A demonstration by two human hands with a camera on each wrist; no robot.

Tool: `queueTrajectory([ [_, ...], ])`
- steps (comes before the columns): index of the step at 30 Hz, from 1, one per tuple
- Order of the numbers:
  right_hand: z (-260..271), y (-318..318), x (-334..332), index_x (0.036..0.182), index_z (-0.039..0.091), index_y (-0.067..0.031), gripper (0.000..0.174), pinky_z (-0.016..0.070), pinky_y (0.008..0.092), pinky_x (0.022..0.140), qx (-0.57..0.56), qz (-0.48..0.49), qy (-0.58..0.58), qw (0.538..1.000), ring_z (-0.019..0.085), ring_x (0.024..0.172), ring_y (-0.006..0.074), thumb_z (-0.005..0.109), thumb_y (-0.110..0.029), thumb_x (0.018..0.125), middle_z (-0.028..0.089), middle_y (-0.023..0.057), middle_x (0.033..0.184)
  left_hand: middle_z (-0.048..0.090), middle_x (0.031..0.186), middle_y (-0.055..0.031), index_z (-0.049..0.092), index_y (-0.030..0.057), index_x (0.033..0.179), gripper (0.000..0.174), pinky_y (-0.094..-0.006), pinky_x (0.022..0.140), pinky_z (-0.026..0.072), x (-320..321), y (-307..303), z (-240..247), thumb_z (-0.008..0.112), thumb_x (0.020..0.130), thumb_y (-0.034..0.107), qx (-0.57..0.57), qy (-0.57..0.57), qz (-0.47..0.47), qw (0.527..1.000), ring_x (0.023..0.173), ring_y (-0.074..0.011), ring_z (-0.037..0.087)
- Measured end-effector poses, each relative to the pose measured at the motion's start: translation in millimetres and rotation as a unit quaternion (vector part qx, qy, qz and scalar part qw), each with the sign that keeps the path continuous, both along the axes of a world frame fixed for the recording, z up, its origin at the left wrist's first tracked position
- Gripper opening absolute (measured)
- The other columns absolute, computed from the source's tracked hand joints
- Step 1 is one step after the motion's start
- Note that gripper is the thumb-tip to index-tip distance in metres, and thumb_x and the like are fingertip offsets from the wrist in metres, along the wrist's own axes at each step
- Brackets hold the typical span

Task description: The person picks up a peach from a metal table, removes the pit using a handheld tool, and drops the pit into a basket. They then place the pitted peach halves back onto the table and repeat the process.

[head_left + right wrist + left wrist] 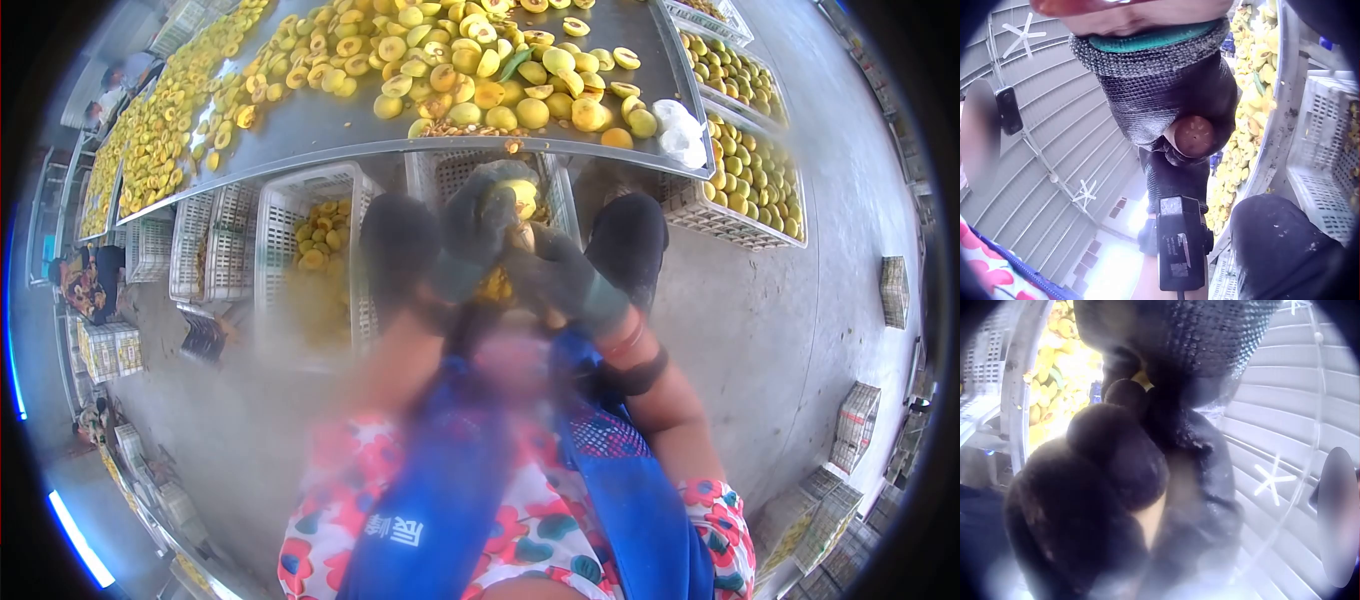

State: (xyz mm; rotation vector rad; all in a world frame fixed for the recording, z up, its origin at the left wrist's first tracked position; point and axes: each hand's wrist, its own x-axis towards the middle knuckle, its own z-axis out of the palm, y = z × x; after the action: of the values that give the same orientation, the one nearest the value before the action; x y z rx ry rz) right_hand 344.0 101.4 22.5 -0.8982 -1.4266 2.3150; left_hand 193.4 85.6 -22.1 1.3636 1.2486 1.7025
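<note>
Both hands wear dark gloves and meet in front of the lap, over a crate at the table's edge. My left hand (475, 220) grips a yellow peach (522, 198), whose pale yellow side shows above the fingers. Just below and to the right, my right hand (560, 275) is closed round a tool handle (1194, 136). Its round brown end sticks out of the fist in the right wrist view. The tool's working end is hidden between the hands. In the left wrist view a sliver of yellow (1142, 378) peeks out between dark fingers.
Halved yellow peaches cover the metal table (330, 125), with a white crumpled bag (680, 133) at its right corner. Beneath the hands stands a crate (430, 170); another crate (285, 215) with fruit is to the left. Full crates of whole peaches (750, 175) stand right.
</note>
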Motion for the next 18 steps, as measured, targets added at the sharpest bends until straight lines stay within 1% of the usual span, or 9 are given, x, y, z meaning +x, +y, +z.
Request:
queueTrajectory([
  [2, -12, 0, 2, 0.096, 0.055, -0.0015, 0.015, 0.0424, 0.0253, 0.047, -0.081, 0.007, 0.073, 0.994, 0.052, 0.052, 0.0108, 0.056, -0.016, 0.089, 0.054, 0.0039, 0.065, 0.065, 0.097, -0.0105, 0.061, 0.0019, 0.106, 0.030, -0.0301, 0.077, 0.0498, -4, 0, -3, 0.051, 0.091, 0.026, 0.011, -0.031, -0.049, 0.998, 0.085, -0.0180, 0.062],
  [6, -14, -7, -3, 0.096, 0.055, -0.0019, 0.017, 0.0381, 0.0239, 0.040, -0.102, 0.001, 0.134, 0.986, 0.047, 0.045, 0.0088, 0.056, -0.018, 0.090, 0.051, 0.0026, 0.062, 0.065, 0.096, -0.0105, 0.061, 0.0016, 0.107, 0.035, -0.0295, 0.078, 0.0492, -12, -6, 2, 0.052, 0.091, 0.032, -0.012, -0.045, -0.110, 0.993, 0.086, -0.0168, 0.061],
  [9, -16, -5, -6, 0.095, 0.054, -0.0020, 0.017, 0.0375, 0.0235, 0.039, -0.150, 0.039, 0.148, 0.977, 0.046, 0.044, 0.0090, 0.057, -0.017, 0.089, 0.051, 0.0025, 0.062, 0.065, 0.096, -0.0108, 0.062, 0.0016, 0.104, 0.039, -0.0296, 0.076, 0.0490, -17, -11, 9, 0.050, 0.091, 0.036, -0.052, -0.026, -0.118, 0.991, 0.087, -0.0168, 0.061],
  [12, -20, -1, -11, 0.093, 0.054, -0.0023, 0.015, 0.0373, 0.0229, 0.039, -0.214, 0.090, 0.159, 0.960, 0.046, 0.044, 0.0093, 0.057, -0.017, 0.089, 0.050, 0.0024, 0.062, 0.063, 0.098, -0.0113, 0.061, 0.0018, 0.103, 0.041, -0.0300, 0.075, 0.0485, -20, -20, 26, 0.047, 0.092, 0.039, -0.117, -0.097, -0.052, 0.987, 0.088, -0.0173, 0.060],
  [13, -20, -3, -12, 0.093, 0.053, -0.0022, 0.015, 0.0370, 0.0228, 0.039, -0.202, 0.085, 0.167, 0.961, 0.046, 0.044, 0.0094, 0.057, -0.016, 0.089, 0.050, 0.0024, 0.061, 0.061, 0.098, -0.0121, 0.059, 0.0019, 0.104, 0.039, -0.0295, 0.075, 0.0482, -31, -23, 31, 0.047, 0.093, 0.037, -0.149, 0.049, 0.072, 0.985, 0.087, -0.0180, 0.059],
  [14, -20, -6, -14, 0.093, 0.053, -0.0021, 0.015, 0.0368, 0.0228, 0.038, -0.189, 0.079, 0.177, 0.963, 0.046, 0.044, 0.0094, 0.057, -0.016, 0.089, 0.050, 0.0023, 0.061, 0.061, 0.097, -0.0127, 0.058, 0.0015, 0.106, 0.036, -0.0312, 0.075, 0.0483, -50, -25, 28, 0.048, 0.093, 0.033, -0.104, 0.159, 0.151, 0.970, 0.087, -0.0210, 0.059],
  [15, -21, -6, -14, 0.092, 0.053, -0.0021, 0.015, 0.0368, 0.0231, 0.038, -0.170, 0.061, 0.168, 0.969, 0.046, 0.044, 0.0098, 0.057, -0.016, 0.089, 0.050, 0.0025, 0.061, 0.061, 0.096, -0.0134, 0.058, 0.0011, 0.107, 0.033, -0.0329, 0.076, 0.0484, -70, -26, 24, 0.049, 0.092, 0.030, -0.071, 0.275, 0.254, 0.925, 0.087, -0.0240, 0.059],
  [16, -21, -6, -14, 0.091, 0.053, -0.0020, 0.015, 0.0368, 0.0234, 0.038, -0.151, 0.042, 0.158, 0.975, 0.046, 0.043, 0.0101, 0.056, -0.016, 0.089, 0.050, 0.0027, 0.061, 0.061, 0.095, -0.0140, 0.057, 0.0007, 0.109, 0.031, -0.0345, 0.077, 0.0486, -90, -27, 21, 0.050, 0.092, 0.026, -0.050, 0.365, 0.362, 0.856, 0.086, -0.0269, 0.059],
  [18, -28, -2, -11, 0.089, 0.053, -0.0020, 0.016, 0.0375, 0.0246, 0.038, -0.047, -0.008, 0.122, 0.991, 0.047, 0.043, 0.0115, 0.056, -0.018, 0.090, 0.051, 0.0037, 0.060, 0.064, 0.097, -0.0148, 0.061, 0.0003, 0.107, 0.037, -0.0357, 0.081, 0.0498, -169, -35, 13, 0.050, 0.093, 0.032, -0.085, 0.300, 0.429, 0.848, 0.091, -0.0319, 0.062],
])
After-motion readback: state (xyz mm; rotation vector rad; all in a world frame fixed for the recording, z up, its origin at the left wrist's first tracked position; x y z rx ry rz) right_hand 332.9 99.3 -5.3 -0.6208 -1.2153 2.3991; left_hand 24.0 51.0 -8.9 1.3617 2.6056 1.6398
